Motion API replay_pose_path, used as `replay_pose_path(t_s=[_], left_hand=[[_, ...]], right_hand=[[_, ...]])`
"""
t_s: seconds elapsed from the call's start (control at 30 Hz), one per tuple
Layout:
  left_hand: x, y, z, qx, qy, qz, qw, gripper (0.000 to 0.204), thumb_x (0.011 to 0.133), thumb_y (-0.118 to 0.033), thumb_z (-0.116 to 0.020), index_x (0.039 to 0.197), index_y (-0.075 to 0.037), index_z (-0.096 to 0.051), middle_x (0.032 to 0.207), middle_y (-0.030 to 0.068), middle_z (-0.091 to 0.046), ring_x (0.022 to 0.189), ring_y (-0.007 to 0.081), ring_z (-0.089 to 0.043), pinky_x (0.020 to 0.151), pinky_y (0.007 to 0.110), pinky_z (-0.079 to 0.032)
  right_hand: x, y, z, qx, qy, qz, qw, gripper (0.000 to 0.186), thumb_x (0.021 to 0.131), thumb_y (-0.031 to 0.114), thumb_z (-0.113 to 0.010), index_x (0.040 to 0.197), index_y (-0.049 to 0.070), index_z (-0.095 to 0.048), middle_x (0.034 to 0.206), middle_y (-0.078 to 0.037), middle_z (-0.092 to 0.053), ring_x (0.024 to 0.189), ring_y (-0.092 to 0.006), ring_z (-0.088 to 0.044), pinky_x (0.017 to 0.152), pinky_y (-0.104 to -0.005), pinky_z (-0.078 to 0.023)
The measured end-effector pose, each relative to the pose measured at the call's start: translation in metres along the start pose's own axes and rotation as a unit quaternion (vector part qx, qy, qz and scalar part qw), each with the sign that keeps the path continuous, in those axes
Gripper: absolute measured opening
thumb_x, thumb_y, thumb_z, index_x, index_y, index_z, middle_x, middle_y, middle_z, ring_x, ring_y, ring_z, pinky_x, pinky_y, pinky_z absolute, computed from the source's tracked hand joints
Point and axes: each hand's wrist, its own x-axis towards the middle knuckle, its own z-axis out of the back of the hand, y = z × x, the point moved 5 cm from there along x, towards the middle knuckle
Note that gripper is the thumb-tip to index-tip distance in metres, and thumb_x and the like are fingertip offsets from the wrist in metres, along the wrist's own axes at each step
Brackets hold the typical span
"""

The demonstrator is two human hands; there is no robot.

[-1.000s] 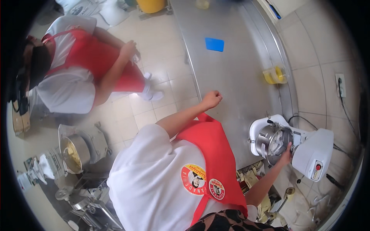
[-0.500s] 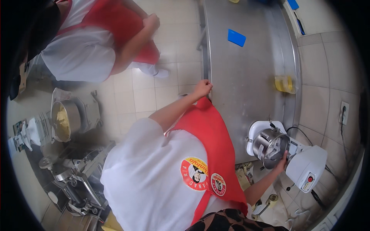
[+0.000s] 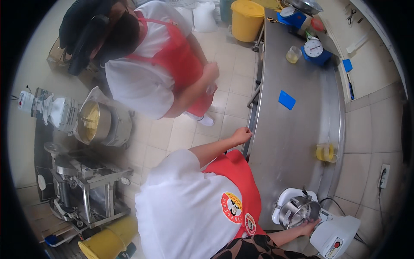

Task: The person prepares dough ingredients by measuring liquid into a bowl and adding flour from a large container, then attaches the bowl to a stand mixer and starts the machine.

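Note:
My left hand (image 3: pixel 242 135) is closed beside the near edge of the steel table (image 3: pixel 276 142); whatever it may hold is hidden. My right hand (image 3: pixel 309 227) is at the rim of a steel mixing bowl (image 3: pixel 290 213) on a white stand mixer (image 3: pixel 334 236), its fingers partly hidden and apparently gripping the rim. The bowl sits on the mixer's base, just beyond the white mixer head. Something pale shows inside it, too blurred to name. A red apron hangs over my white shirt.
A blue scraper (image 3: pixel 286 100) and a container with yellow contents (image 3: pixel 326 153) are on the table. A dial scale (image 3: pixel 314 48) stands at the far end. A co-worker (image 3: pixel 146 82) stands at the left, near a large mixer bowl of yellow dough (image 3: pixel 103 123). A yellow bucket (image 3: pixel 247 21) is beyond.
The view has swung, bringing the scales and yellow buckets in. My left hand is now apart from the apron top. My right hand stays at the bowl. The co-worker's arm now hangs lower, holding something clear.

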Motion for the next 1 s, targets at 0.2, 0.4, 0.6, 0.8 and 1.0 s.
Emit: replay_pose_path(t_s=[0.2,0.4,0.6,0.8,1.0], left_hand=[[-0.008,-0.014,-0.025,-0.031,0.055,0.038,0.997,0.023,0.092,-0.024,-0.06,0.091,-0.001,-0.066,0.078,0.0072,-0.068,0.069,0.0162,-0.065,0.065,0.033,-0.052],[-0.001,-0.028,-0.048,-0.036,0.076,-0.004,0.996,0.025,0.087,-0.024,-0.06,0.092,-0.001,-0.069,0.075,0.0105,-0.069,0.067,0.0199,-0.067,0.064,0.036,-0.053],[-0.013,-0.07,-0.087,-0.091,0.244,0.035,0.965,0.026,0.094,-0.031,-0.061,0.106,-0.007,-0.065,0.086,0.0043,-0.065,0.078,0.0147,-0.064,0.068,0.03,-0.051],[-0.059,-0.157,-0.143,-0.026,0.348,-0.022,0.937,0.025,0.091,-0.025,-0.065,0.111,-0.009,-0.065,0.093,0.003,-0.067,0.087,0.0161,-0.066,0.075,0.033,-0.052],[-0.135,-0.283,-0.246,-0.003,0.483,-0.264,0.835,0.03,0.096,-0.025,-0.063,0.115,-0.003,-0.061,0.107,0.0077,-0.064,0.096,0.017,-0.063,0.084,0.033,-0.051]], right_hand=[[-0.005,-0.014,0.005,0.226,0.116,-0.017,0.967,0.051,0.087,0.012,-0.076,0.131,0.0,-0.051,0.121,-0.018,-0.062,0.099,-0.0315,-0.065,0.07,-0.048,-0.058],[0.02,-0.012,0.037,-0.505,0.134,0.349,0.778,0.065,0.097,0.055,-0.052,0.113,-0.006,-0.067,0.109,-0.027,-0.068,0.104,-0.0399,-0.063,0.084,-0.0468,-0.052],[-0.024,0.025,0.038,-0.254,0.136,0.213,0.934,0.051,0.095,0.035,-0.063,0.135,0.004,-0.058,0.135,-0.019,-0.059,0.124,-0.033,-0.055,0.106,-0.039,-0.04],[-0.008,0.016,0.018,-0.403,0.012,0.32,0.858,0.044,0.089,0.031,-0.061,0.129,0.012,-0.06,0.127,-0.015,-0.063,0.117,-0.0395,-0.058,0.095,-0.0595,-0.043],[-0.031,0.052,0.037,-0.422,0.089,0.201,0.88,0.047,0.094,0.036,-0.057,0.137,0.017,-0.056,0.144,-0.01,-0.052,0.132,-0.0302,-0.048,0.101,-0.0639,-0.036]])
